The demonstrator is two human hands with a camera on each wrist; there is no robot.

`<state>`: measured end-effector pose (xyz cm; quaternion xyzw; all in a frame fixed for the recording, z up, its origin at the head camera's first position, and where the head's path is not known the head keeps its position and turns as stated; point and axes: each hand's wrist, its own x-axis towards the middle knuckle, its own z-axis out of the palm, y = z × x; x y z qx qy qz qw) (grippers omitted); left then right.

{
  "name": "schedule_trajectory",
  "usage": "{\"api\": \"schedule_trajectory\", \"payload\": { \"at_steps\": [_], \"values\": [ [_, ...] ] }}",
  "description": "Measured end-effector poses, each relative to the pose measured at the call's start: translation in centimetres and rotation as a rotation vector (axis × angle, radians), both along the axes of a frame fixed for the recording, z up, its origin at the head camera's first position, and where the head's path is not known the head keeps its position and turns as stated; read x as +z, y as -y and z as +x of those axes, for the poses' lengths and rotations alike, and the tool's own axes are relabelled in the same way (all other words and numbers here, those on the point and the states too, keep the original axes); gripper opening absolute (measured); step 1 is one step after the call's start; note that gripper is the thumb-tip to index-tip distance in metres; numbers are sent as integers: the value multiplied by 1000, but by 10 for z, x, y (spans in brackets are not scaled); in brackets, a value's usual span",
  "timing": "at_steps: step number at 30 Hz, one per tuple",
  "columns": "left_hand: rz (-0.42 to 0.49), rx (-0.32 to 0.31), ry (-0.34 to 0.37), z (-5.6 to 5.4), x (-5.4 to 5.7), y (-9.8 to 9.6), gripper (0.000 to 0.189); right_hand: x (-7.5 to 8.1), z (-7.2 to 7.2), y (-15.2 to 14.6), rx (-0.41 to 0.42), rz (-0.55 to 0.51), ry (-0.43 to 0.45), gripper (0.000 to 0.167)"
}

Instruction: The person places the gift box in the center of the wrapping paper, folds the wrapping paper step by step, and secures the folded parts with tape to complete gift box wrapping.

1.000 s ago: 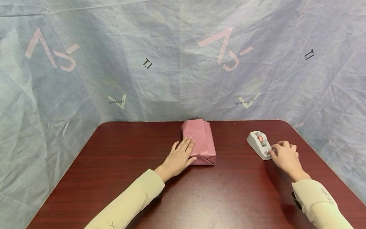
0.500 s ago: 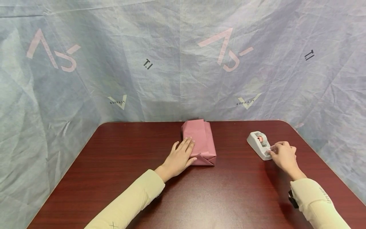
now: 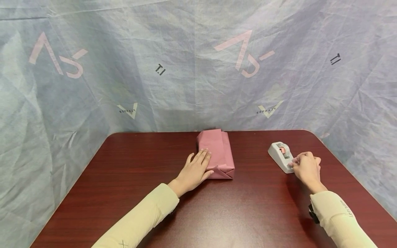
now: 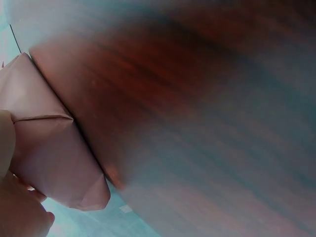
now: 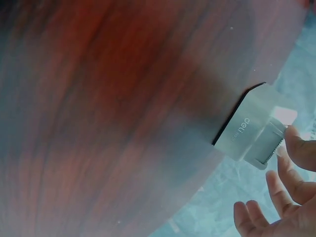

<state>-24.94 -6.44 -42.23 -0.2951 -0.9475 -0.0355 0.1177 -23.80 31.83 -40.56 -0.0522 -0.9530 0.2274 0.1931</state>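
Observation:
A box-shaped package wrapped in pink paper (image 3: 218, 146) lies near the middle of the table's far side. My left hand (image 3: 194, 169) rests on its left part, fingers straight across the paper. In the left wrist view, the package's folded end (image 4: 54, 158) shows, with part of that hand at the lower left. To the right stands a white tape dispenser (image 3: 280, 156) holding a roll of clear tape. My right hand (image 3: 307, 168) is at its front end. In the right wrist view, thumb and forefinger pinch the tape at the toothed cutter (image 5: 276, 148); the other fingers are loosely bent.
Everything stands on a dark red wood-grain table (image 3: 149, 155) with rounded far corners. A pale printed cloth (image 3: 186, 86) hangs right behind it and along both sides. Table surface separates the package from the dispenser.
My right hand and forearm have shifted slightly left, its fingertips staying close to the dispenser's front. A short strip of clear tape showed there half a second ago. Left hand and package have stayed put.

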Motion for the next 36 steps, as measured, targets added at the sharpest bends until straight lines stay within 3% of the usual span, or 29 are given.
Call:
{"api": "schedule_trajectory", "payload": {
  "at_steps": [21,28,36],
  "values": [
    [1,1,-9,0,2,1,64,12,-1,1,18,-4,33,16],
    [-5,4,0,1,2,1,64,16,-2,-2,-59,-94,137,27],
    [-15,4,-4,0,0,0,65,16,-2,0,-113,-121,184,29]
  ]
}}
